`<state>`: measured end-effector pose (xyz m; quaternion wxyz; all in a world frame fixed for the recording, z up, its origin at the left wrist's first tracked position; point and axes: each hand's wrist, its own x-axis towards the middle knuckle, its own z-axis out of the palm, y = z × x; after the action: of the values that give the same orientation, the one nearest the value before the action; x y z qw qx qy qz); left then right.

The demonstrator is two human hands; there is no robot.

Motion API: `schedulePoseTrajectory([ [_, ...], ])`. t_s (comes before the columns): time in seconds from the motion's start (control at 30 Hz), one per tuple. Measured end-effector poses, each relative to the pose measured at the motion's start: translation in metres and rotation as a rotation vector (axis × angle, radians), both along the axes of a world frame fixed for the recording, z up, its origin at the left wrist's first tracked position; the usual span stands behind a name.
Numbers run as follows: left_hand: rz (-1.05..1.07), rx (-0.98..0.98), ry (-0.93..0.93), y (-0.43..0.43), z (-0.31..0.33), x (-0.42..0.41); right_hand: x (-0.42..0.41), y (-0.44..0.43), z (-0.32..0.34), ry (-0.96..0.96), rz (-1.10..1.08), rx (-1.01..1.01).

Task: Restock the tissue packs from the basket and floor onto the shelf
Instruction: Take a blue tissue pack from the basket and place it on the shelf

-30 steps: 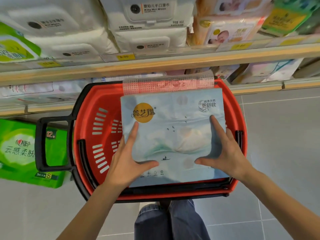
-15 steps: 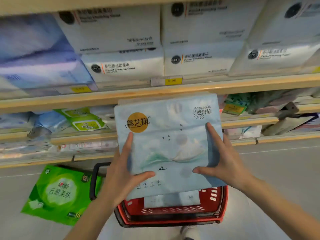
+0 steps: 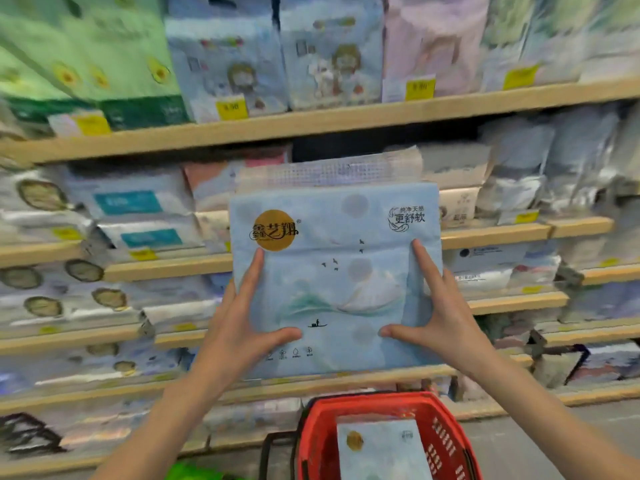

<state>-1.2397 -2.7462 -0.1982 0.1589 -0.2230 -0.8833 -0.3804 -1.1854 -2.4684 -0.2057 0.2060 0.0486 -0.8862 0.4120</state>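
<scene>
While both hands (image 3: pixel 341 318) clamp its sides, blue tissue pack (image 3: pixel 334 271) upright, printed face toward camera.

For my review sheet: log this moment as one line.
phase: carry to shelf | held: blue tissue pack | left hand, right hand: gripping | red basket: one pack left

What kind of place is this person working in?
Most likely a shop aisle for tissues and paper goods. Wooden shelves packed with wrapped packs carry yellow price tags, and a red shopping basket sits below the hands holding a blue tissue pack.
</scene>
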Motion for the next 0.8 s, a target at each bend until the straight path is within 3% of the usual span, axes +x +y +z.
schedulePoseTrajectory([
  [0.4,0.065,0.059,0.455,-0.102,0.243,0.064,0.033,-0.098,0.244,0.464,0.039,0.092],
  [0.8,0.143,0.074,0.698,-0.151,0.364,0.036,-0.015,-0.153,0.373,0.690,0.104,0.128],
])
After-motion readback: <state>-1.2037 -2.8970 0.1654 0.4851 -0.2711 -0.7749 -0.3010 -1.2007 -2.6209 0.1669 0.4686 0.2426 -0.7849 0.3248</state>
